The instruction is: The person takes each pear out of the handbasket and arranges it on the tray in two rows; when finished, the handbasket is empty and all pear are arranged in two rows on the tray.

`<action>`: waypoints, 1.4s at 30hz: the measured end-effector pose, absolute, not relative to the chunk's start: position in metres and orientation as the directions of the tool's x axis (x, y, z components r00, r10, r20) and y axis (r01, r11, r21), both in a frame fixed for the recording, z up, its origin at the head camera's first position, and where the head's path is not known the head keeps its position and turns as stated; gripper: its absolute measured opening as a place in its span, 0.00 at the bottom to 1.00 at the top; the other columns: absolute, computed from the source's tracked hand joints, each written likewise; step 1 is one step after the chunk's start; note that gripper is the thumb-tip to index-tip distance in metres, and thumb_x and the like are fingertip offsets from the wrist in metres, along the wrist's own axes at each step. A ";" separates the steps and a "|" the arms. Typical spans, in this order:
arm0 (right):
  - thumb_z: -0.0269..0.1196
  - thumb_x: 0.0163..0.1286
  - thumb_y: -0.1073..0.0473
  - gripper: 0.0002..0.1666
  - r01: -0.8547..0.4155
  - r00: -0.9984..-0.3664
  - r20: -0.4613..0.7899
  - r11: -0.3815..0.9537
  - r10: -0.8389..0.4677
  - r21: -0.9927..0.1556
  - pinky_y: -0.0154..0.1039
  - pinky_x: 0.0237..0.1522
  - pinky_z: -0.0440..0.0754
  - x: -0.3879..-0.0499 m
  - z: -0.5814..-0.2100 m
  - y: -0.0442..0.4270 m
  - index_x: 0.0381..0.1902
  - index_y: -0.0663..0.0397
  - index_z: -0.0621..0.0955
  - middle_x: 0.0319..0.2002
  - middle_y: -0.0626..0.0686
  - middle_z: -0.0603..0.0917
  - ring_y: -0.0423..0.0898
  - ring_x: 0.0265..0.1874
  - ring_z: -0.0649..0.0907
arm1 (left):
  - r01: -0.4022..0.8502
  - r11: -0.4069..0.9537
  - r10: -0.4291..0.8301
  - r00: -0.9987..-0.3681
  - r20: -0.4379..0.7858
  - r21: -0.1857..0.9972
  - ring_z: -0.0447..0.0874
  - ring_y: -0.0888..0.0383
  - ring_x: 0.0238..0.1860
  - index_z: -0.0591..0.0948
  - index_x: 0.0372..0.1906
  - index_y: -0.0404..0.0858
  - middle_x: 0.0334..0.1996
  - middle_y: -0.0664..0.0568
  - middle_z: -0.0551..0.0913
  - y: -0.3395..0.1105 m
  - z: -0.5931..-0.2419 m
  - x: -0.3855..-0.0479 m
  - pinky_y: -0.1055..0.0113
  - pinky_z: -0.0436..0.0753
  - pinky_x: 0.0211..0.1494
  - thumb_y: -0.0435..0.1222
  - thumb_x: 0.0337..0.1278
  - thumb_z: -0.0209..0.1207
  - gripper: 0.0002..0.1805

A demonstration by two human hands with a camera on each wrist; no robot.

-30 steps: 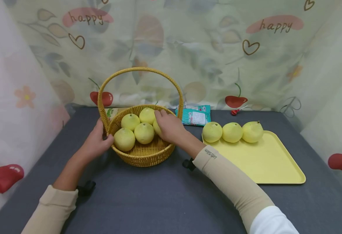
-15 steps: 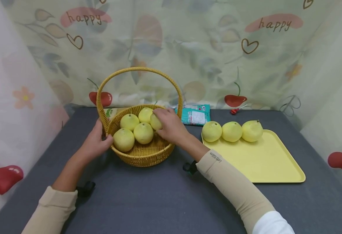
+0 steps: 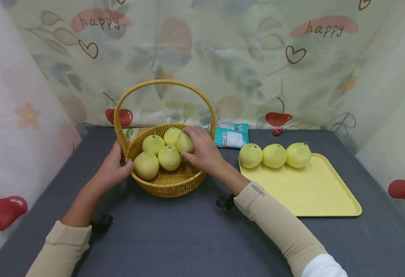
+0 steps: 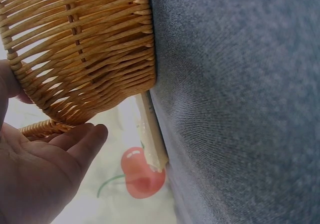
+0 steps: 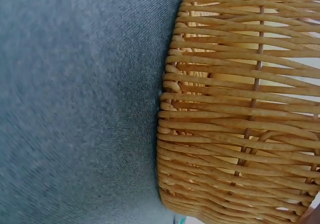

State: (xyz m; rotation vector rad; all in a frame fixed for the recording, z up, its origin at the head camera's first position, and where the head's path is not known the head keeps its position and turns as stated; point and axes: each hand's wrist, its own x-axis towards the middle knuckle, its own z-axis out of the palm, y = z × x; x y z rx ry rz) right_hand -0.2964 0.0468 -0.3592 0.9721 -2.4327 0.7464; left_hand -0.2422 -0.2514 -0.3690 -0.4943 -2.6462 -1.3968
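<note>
The far curtain [image 3: 202, 50] reads "happy" twice, and the right sleeve [image 3: 280, 223] seemingly "Let's Slim", in small print. The right hand [image 3: 204, 149] grips a yellow-green fruit [image 3: 184, 142] in the right side of the basket [image 3: 169, 190]; the left hand [image 3: 114, 168] holds its left side, its fingertips [image 4: 100, 133] showing only in the left wrist view.

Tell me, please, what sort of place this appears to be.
Probably a small, curtained tabletop set-up: pale cloth hangings printed with hearts and cherries enclose the back and both sides of a dark grey, fabric-topped table. A round, golden wicker basket stands there.
</note>
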 end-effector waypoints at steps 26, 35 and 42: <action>0.75 0.57 0.58 0.35 -0.835 -0.544 0.702 0.384 -0.460 -0.395 0.50 0.58 0.71 -0.252 -0.348 0.071 0.61 0.61 0.76 0.59 0.58 0.74 0.52 0.61 0.72 | 0.322 0.541 0.224 -0.946 0.236 0.777 0.65 0.39 0.64 0.42 0.77 0.30 0.68 0.29 0.59 -0.250 -0.369 -0.242 0.41 0.68 0.60 0.25 0.60 0.50 0.44; 0.76 0.56 0.58 0.36 -0.819 -0.570 0.694 0.372 -0.441 -0.436 0.50 0.55 0.72 -0.227 -0.343 0.097 0.61 0.59 0.75 0.61 0.57 0.74 0.51 0.62 0.71 | 0.326 0.540 0.224 -0.944 0.242 0.776 0.66 0.38 0.63 0.42 0.77 0.30 0.67 0.29 0.60 -0.250 -0.370 -0.243 0.41 0.68 0.60 0.25 0.60 0.49 0.43; 0.77 0.55 0.59 0.37 -0.798 -0.596 0.685 0.407 -0.420 -0.445 0.49 0.52 0.74 -0.212 -0.343 0.124 0.60 0.59 0.75 0.60 0.56 0.74 0.52 0.62 0.70 | 0.322 0.540 0.221 -0.946 0.238 0.778 0.65 0.39 0.61 0.43 0.76 0.29 0.67 0.29 0.60 -0.250 -0.369 -0.241 0.43 0.69 0.57 0.25 0.60 0.49 0.42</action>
